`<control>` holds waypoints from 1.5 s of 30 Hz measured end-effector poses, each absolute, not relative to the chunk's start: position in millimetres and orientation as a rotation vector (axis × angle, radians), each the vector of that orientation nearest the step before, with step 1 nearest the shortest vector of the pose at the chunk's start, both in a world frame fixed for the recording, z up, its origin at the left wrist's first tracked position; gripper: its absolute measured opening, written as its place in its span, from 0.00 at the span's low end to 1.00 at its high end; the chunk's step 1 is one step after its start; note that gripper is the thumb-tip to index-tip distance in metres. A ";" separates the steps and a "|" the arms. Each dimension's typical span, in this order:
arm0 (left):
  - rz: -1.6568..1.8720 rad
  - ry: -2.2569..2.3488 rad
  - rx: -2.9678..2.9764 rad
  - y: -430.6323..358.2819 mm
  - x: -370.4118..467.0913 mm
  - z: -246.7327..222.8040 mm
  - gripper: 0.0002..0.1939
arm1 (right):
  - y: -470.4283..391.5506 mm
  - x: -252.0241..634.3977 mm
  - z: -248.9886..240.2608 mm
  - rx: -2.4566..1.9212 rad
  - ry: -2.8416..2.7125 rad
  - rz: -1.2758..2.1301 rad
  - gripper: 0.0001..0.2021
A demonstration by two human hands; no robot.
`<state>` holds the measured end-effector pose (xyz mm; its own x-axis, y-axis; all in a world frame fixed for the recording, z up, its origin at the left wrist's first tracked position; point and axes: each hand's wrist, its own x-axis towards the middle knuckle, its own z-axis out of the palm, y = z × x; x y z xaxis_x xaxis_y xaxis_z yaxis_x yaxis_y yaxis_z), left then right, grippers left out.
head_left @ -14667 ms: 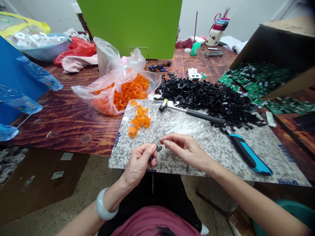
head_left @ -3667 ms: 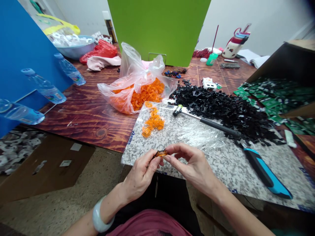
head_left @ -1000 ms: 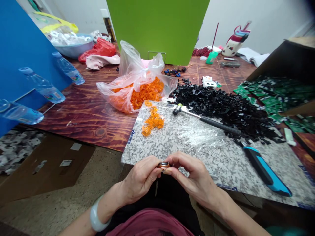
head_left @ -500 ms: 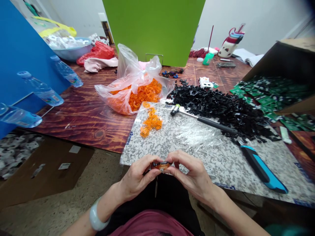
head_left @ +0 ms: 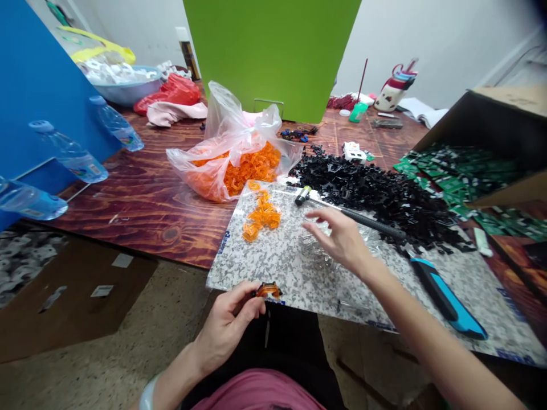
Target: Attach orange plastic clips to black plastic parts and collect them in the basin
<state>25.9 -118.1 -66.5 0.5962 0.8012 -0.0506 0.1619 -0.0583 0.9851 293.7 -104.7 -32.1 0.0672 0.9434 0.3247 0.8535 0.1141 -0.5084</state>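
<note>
My left hand [head_left: 233, 324] pinches a small orange and black plastic part [head_left: 270, 290] at the front edge of the speckled board [head_left: 239, 265]. Over the board, my right hand [head_left: 337, 236] is raised with its fingers apart and nothing visible in them. Beneath and beside it lies a heap of thin clear plastic pieces [head_left: 314, 250], partly covered by the hand. Just behind that heap a small hammer [head_left: 367, 221] with a black grip lies slantwise. Loose orange translucent parts [head_left: 262, 216] sit on the board to the left.
A plastic bag [head_left: 205, 176] of orange parts stands behind the board. Black parts [head_left: 363, 182] are piled at the back right, near a box [head_left: 513, 131] of green circuit boards. A blue and black handled tool [head_left: 448, 299] lies at right; water bottles [head_left: 70, 154] stand at left.
My right hand has let go of the orange and black part and moved up and right to the clear pieces. My left hand keeps the part, slightly lower and to the left.
</note>
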 end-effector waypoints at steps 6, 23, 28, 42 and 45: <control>0.588 1.023 1.011 -136.8 15.8 -75.7 0.17 | -51.2 341.8 -55.4 -2.262 -1.821 -0.223 0.11; 0.534 0.987 0.923 -130.9 10.4 -84.5 0.19 | -152.0 262.9 22.3 -1.638 -1.936 -0.014 0.08; 0.540 0.977 0.926 -130.8 9.8 -84.9 0.19 | -192.5 221.9 2.6 -1.322 -2.116 0.169 0.18; 0.562 0.917 0.966 -130.9 8.6 -90.2 0.19 | -186.2 200.3 -24.1 -1.377 -2.096 0.270 0.14; 0.538 0.925 0.971 -130.9 8.2 -91.1 0.18 | -177.9 203.6 -37.2 -1.486 -2.107 0.344 0.10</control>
<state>8.2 -130.9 -91.1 0.5203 0.7458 -0.4161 0.0070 0.4835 0.8753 203.6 -177.9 -37.2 -0.2510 0.9276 0.2765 0.7918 0.3611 -0.4927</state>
